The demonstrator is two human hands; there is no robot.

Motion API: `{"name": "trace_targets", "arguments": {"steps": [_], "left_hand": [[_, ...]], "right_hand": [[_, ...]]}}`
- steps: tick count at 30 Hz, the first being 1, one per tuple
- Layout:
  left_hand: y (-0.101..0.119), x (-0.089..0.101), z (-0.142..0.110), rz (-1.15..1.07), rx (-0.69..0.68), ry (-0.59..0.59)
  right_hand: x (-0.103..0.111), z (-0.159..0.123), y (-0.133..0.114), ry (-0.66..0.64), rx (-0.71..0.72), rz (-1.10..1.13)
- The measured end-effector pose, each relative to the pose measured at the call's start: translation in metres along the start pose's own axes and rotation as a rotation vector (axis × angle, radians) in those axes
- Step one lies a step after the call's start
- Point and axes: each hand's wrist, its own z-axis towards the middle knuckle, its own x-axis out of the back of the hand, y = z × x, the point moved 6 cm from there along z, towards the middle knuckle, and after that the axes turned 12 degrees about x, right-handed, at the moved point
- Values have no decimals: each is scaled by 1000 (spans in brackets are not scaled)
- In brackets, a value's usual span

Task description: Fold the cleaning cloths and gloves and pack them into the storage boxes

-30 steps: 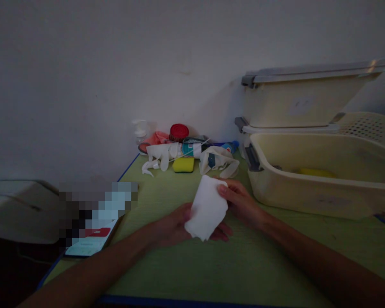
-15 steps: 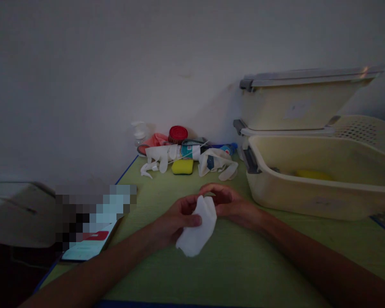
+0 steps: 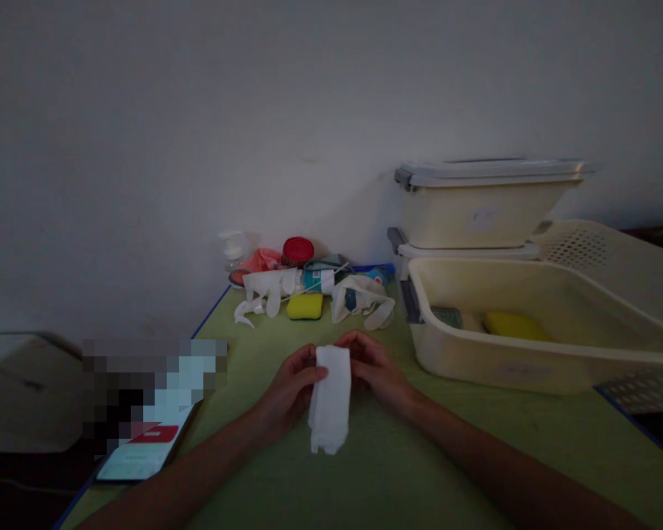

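A white tissue [image 3: 330,401], folded into a narrow upright strip with a ragged lower edge, hangs between my two hands above the green table. My left hand [image 3: 295,383] pinches its left side, thumb on the front face. On the other side my right hand [image 3: 373,368] has its fingers closed on the tissue's upper right edge; the fingertips are partly hidden behind it. Beyond the hands lie a yellow sponge [image 3: 305,306], a white glove [image 3: 270,285] and a white spray nozzle [image 3: 250,311].
At right stands an open cream bin [image 3: 508,361] with a yellow sponge [image 3: 513,326] inside; a lidded box [image 3: 475,213] is behind it. A phone [image 3: 144,449] leans at left. Along the wall are a red roll [image 3: 298,250], a pump bottle [image 3: 233,250] and a crumpled glove [image 3: 362,300].
The tissue has gone from a wide sheet to a narrow folded strip, now turned upright. My left thumb has moved onto its front. The view has tilted up slightly.
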Motion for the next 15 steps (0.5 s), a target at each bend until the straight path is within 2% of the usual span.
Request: {"name": "trace_targets", "arguments": {"steps": [4,9,12,15], "left_hand": [[0,2,2,-36,15,-14],[-3,6,5,-61,56,8],[-4,8,3,-34,60,8],[-3,9,0,9,36,-1]], "right_hand": [[0,-2,-3,-31,71,-92],[9,-10,-10,-232,68,-222],[16,-13,-10,-315,9,-181],[20,-12,-7,-328,-25,-98]]}}
